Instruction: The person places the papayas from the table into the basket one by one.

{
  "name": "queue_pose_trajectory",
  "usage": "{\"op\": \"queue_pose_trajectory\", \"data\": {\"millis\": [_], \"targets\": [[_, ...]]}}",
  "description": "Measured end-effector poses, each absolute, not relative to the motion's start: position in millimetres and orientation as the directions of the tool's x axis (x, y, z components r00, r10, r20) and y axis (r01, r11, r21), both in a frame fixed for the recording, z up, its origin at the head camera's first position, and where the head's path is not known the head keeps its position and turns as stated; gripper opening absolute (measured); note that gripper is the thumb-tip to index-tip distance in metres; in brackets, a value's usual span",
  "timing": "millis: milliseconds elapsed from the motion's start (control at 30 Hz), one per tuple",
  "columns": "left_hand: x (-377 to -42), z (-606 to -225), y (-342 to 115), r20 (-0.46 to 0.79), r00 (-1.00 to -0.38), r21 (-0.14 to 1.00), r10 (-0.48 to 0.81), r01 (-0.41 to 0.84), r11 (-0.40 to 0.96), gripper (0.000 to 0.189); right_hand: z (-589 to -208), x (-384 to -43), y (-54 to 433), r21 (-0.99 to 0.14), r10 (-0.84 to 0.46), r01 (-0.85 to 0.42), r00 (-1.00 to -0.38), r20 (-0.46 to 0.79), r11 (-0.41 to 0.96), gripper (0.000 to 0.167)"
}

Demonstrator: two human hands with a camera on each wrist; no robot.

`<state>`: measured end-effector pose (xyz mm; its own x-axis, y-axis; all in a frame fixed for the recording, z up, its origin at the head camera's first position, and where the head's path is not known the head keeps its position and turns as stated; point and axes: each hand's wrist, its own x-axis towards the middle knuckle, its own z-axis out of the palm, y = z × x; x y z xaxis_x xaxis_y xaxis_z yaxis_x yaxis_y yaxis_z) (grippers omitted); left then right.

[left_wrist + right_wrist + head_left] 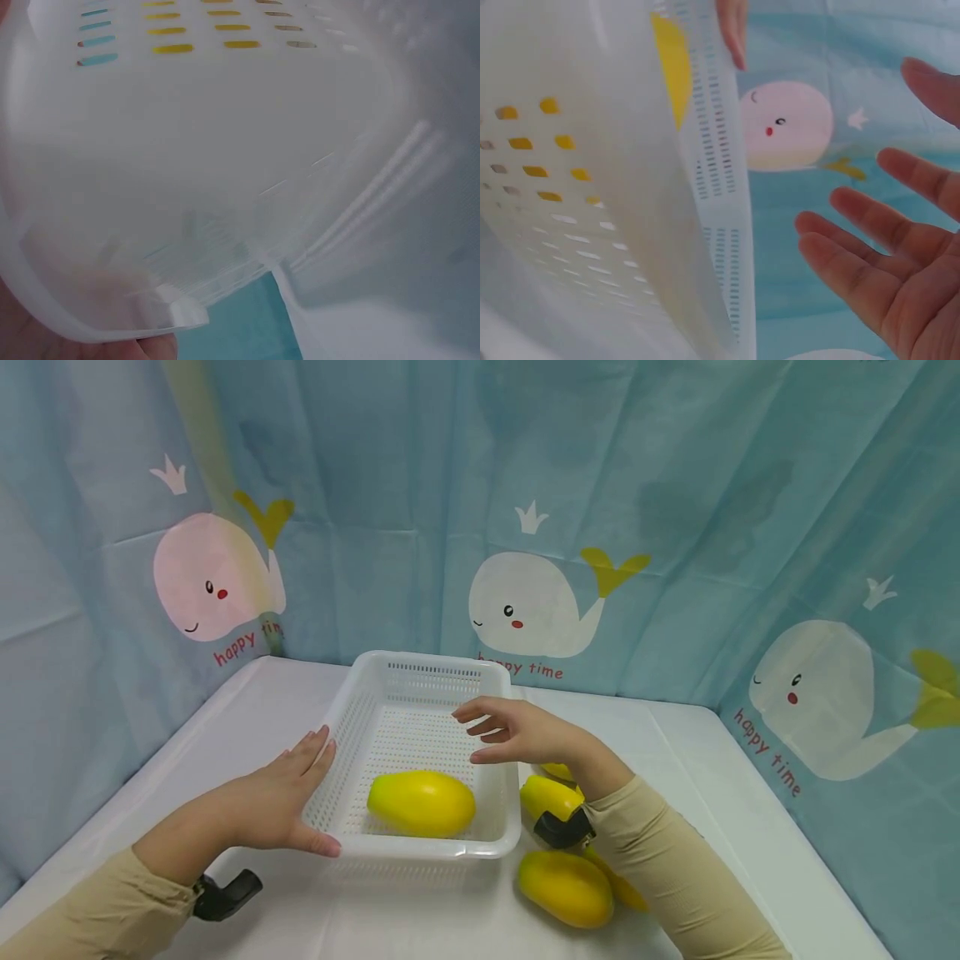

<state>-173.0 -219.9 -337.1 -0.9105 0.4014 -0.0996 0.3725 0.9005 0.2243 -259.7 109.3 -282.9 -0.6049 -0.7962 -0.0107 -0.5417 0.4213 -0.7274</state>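
Note:
A white perforated plastic basket (pixel 420 847) stands on the table with one yellow papaya (pixel 422 804), greenish at one end, lying in its near part. My left hand (pixel 281 802) rests on the basket's left side, fingers extended along the rim and thumb at the near corner. Over the basket's right rim hovers my right hand (pixel 517 732), its fingers loosely bent and nothing in them. In the right wrist view its spread fingers (pixel 847 277) are apart from the basket wall (pixel 630 187). Outside the basket, beneath my right forearm, lie several more papayas (pixel 566 887), some partly hidden.
A white-covered table (pixel 675 760) carries everything. Behind it and at both sides hangs a blue curtain (pixel 375 527) printed with whales. Each wrist bears a black camera mount, such as the left mount (pixel 227 895).

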Motion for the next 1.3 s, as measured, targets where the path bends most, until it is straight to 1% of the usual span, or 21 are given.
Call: {"op": "queue_pose_trajectory", "data": {"millis": [233, 467, 767, 967, 1300], "targets": [[-171, -335, -220, -0.102, -0.916, 0.229, 0.388, 0.358, 0.905, 0.135, -284, -261, 112, -0.719, -0.792, -0.547, -0.61, -0.008, 0.428, 0.053], [-172, -336, -219, -0.101, -0.907, 0.235, 0.409, 0.378, 0.895, 0.133, -284, -264, 117, -0.722, -0.795, -0.549, -0.607, -0.004, 0.422, 0.052], [-172, -335, -220, -0.104, -0.903, 0.245, 0.418, 0.384, 0.89, 0.134, -278, -264, 123, -0.721, -0.792, -0.568, -0.609, 0.044, 0.397, 0.053], [-173, -335, -220, -0.1, -0.9, 0.243, 0.425, 0.392, 0.887, 0.133, -275, -265, 130, -0.734, -0.779, -0.564, -0.623, 0.077, 0.379, 0.05], [-174, -338, -221, -0.084, -0.896, 0.247, 0.437, 0.406, 0.88, 0.134, -267, -264, 151, -0.767, -0.753, -0.54, -0.648, 0.117, 0.346, 0.053]]}}
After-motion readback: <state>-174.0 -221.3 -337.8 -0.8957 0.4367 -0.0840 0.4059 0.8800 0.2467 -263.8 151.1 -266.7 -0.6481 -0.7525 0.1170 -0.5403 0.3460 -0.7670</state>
